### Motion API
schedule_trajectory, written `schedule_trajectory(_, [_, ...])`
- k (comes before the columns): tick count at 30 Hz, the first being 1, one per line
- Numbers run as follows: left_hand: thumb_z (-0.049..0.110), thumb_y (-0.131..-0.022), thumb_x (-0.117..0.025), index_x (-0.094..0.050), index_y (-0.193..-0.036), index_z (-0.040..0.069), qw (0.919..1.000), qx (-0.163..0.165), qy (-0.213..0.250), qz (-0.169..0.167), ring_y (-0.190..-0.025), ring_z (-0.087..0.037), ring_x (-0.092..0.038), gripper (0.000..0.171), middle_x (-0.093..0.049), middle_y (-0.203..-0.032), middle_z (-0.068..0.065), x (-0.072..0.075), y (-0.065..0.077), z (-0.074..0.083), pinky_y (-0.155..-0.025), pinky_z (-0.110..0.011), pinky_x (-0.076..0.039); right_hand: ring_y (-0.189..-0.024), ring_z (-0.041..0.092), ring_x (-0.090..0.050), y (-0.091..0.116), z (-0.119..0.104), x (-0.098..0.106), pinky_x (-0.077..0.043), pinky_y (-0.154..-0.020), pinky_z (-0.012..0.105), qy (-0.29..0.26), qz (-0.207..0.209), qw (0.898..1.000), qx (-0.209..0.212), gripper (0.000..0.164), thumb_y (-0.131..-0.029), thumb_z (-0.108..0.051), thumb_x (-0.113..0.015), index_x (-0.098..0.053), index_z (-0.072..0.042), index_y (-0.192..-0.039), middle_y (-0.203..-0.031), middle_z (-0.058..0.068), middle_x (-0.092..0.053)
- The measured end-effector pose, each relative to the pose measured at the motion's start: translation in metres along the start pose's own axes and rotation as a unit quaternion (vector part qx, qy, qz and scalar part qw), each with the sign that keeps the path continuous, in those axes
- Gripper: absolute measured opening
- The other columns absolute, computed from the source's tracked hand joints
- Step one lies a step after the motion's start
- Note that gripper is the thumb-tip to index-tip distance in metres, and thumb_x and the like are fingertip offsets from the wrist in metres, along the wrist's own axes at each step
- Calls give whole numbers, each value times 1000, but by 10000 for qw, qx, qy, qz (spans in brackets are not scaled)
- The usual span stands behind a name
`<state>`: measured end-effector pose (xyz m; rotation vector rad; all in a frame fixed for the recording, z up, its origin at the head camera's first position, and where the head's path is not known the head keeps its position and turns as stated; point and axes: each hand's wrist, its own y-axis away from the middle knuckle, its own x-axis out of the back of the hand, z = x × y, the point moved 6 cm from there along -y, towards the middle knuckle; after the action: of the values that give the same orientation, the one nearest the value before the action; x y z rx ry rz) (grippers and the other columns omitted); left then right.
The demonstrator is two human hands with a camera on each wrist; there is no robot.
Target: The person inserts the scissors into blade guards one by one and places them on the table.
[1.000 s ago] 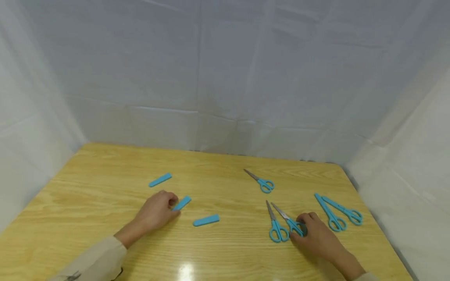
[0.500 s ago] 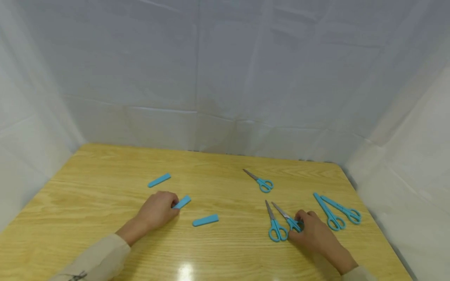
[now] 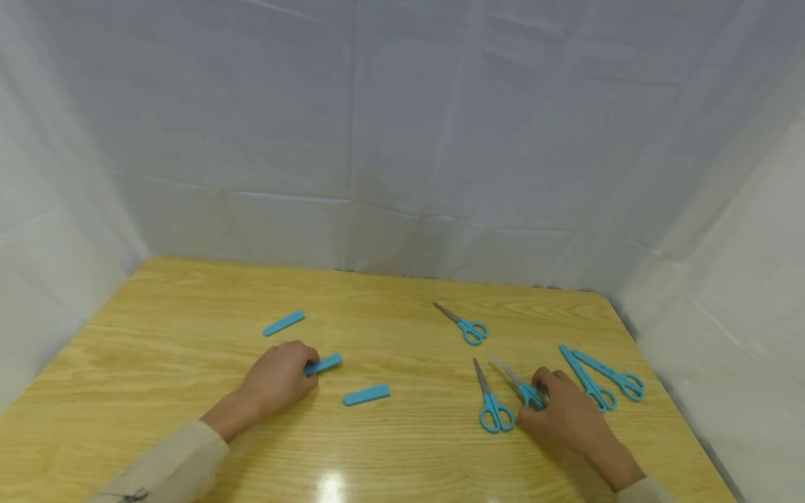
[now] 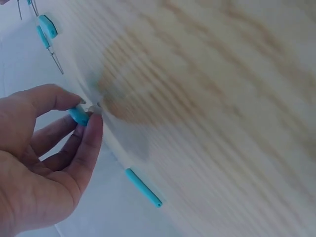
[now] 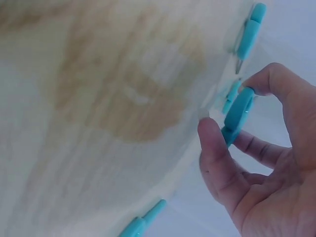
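My left hand pinches a turquoise scissors sheath by its near end, between thumb and fingers; the left wrist view shows the sheath's end in that grip. Another sheath lies beyond the hand, and a third sheath to its right. On the right, my right hand grips scissors by the turquoise handles, bare blades pointing away and left. In the right wrist view the handle sits between thumb and fingers. Uncovered scissors lie just left of that hand.
More bare-bladed scissors lie farther back on the wooden table. Right of my right hand are two sheathed scissors, one pair beside another pair. Pale sheeting rises behind the table and at both sides.
The scissors in my right hand have turned and lifted slightly, shifting right from the pair beside them. The sheath in my left hand has tilted a little, while the hand stays nearly in place.
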<state>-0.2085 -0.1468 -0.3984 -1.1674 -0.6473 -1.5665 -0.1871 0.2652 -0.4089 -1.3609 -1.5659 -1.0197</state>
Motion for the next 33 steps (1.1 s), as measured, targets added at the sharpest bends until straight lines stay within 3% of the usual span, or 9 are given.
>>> schedule_trajectory(5, [5, -78, -68, -73, -92, 3, 9999, 47, 92, 75, -68, -12, -49, 15, -58, -78, 0, 3, 1, -2, -61, -32, -47, -66, 16, -46, 0, -8, 10, -39, -53, 30, 0, 335, 9988, 351, 32, -78, -25, -69, -58, -12, -106, -105, 9, -55])
schedule_trajectory(11, [7, -82, -70, -73, -96, 3, 9987, -22, 438, 266, -74, -14, -57, 15, -61, -82, -1, 12, 4, 5, -63, -32, -50, -66, 14, -46, 1, -20, 17, -40, -54, 29, -33, 534, 9972, 527, 35, -79, -27, -71, -58, -14, -109, -111, 6, -55])
schedule_trajectory(16, [6, -83, -70, -74, -95, 3, 9969, -132, 686, 357, -72, -11, -57, 13, -62, -81, 1, 15, 4, 10, -62, -28, -50, -63, 13, -45, 1, -29, 18, -39, -53, 29, -159, 569, 9962, 638, 36, -79, -27, -72, -57, -15, -110, -111, 5, -54])
schedule_trajectory(25, [9, -88, -70, -65, -111, 6, 9896, -258, 1366, 380, -72, -8, -61, 24, -68, -86, 1, 19, 6, 20, -63, -27, -52, -53, 9, -42, 3, -44, 14, -38, -46, 26, -327, 580, 9940, 867, 36, -80, -27, -72, -57, -17, -111, -111, -3, -53])
schedule_trajectory(29, [7, -92, -64, -63, -114, 3, 9774, -185, 2096, 191, -71, -14, -61, 22, -65, -84, -1, 18, 7, 25, -58, -25, -51, -56, 8, -43, 3, -53, 13, -38, -48, 25, -408, 535, 9927, 999, 34, -80, -25, -71, -57, -18, -111, -111, -4, -53])
schedule_trajectory(33, [8, -97, -57, -59, -120, -1, 9515, 80, 3070, -157, -72, -27, -60, 25, -61, -84, -8, 14, 8, 27, -58, -31, -54, -63, 8, -44, 2, -64, 12, -39, -52, 25, -539, 528, 9898, 1206, 32, -80, -23, -70, -57, -19, -109, -109, -5, -52])
